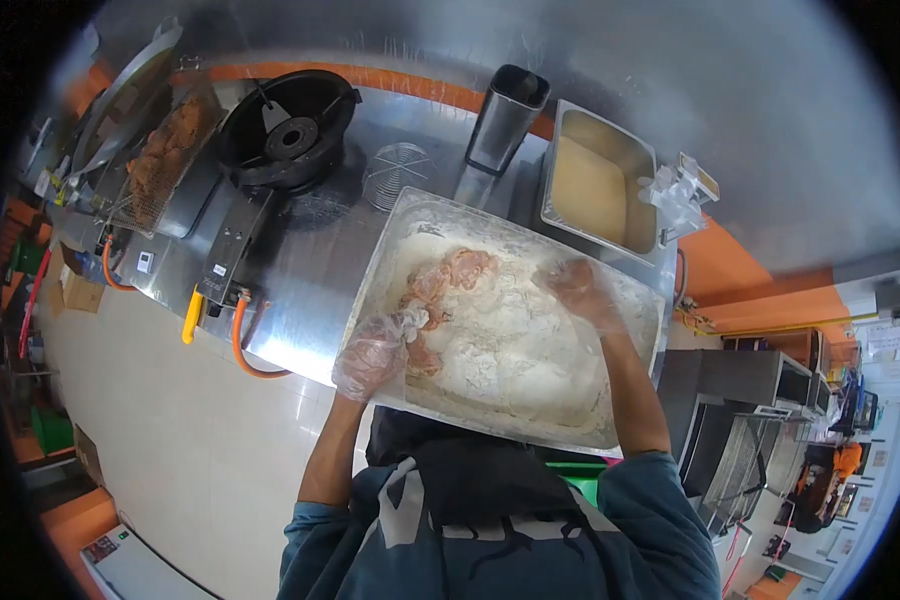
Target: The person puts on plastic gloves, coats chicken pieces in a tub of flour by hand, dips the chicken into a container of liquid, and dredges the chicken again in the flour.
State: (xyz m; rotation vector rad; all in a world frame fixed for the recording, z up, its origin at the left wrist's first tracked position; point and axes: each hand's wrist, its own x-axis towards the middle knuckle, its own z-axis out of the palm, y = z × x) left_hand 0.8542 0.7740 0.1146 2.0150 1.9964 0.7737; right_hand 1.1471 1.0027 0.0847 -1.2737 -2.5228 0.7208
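A large rectangular metal tray (370, 300) of white flour (560, 370) lies in front of me. Raw chicken pieces (470, 267) are grouped along its left side, and floury lumps (475, 368) rest in the middle. My left hand (368, 355), in a clear plastic glove, is at the tray's left edge beside the chicken. Its floury fingertips are close to the pieces, but I cannot make out whether they grip one. Also gloved, my right hand (575, 288) is over the flour on the right, fingers somewhat blurred and apart, with nothing visible in them.
Behind the tray stand a deep steel pan (610, 135) of pale yellowish contents and a tall steel container (507, 115). Leftward are a wire rack (398, 175), a black burner (290, 135) with an orange hose (240, 345), and a basket of fried chicken (165, 150).
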